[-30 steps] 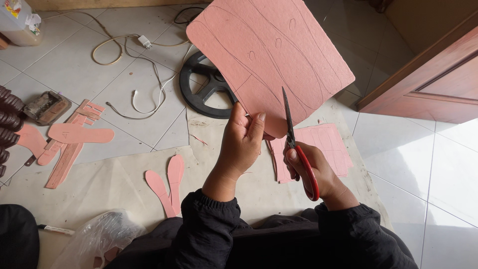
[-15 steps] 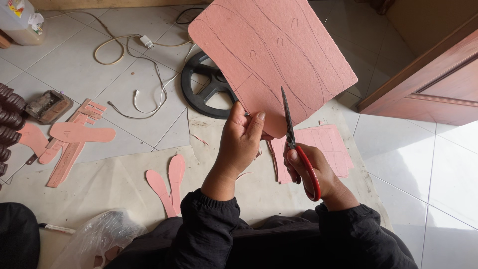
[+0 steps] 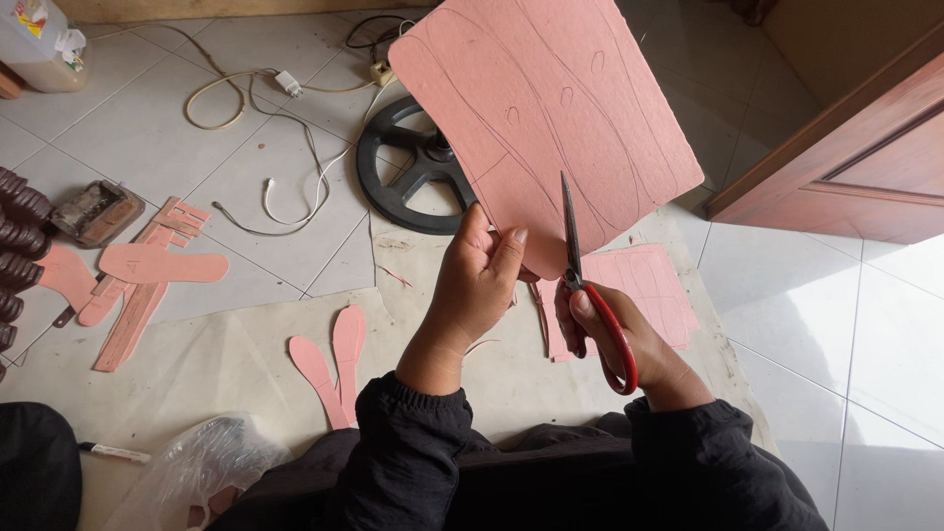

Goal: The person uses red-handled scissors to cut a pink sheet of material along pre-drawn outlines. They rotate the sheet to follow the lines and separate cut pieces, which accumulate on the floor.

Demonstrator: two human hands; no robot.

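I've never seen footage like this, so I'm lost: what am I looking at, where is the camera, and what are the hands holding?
The camera sits on a person's head, looking down at their own two bare hands. The left hand holds up a large pink sheet with pencilled curves. The right hand works red-handled scissors, blades in the sheet's lower edge. Below, on the tiled floor, lie pink cut-out strips, a black wheel-shaped ring and white cables.

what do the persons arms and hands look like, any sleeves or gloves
Both arms wear long black sleeves of soft, creased fabric, gathered at the wrists. The left hand and right hand are bare: no gloves. No rings, watch or markings show.
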